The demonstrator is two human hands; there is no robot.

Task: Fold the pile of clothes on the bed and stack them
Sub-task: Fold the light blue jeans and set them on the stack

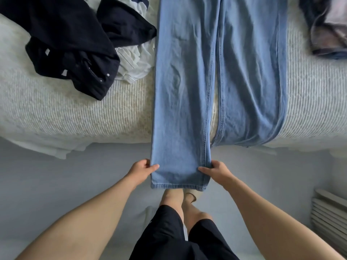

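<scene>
Here I see the jeans (pixel 216 72) lying flat on the bed (pixel 65 113), legs pointing at me. One leg hangs off the bed edge. My left hand (pixel 141 168) pinches that leg's left side near the hem, thumb on top. My right hand (pixel 216 170) pinches its right side the same way. The other leg stops at the bed edge. A dark pile (pixel 75 40) lies on the bed to the left, with a white shirt (pixel 135 61) partly under it. More clothes (pixel 328 25) sit far right, apart from the jeans.
</scene>
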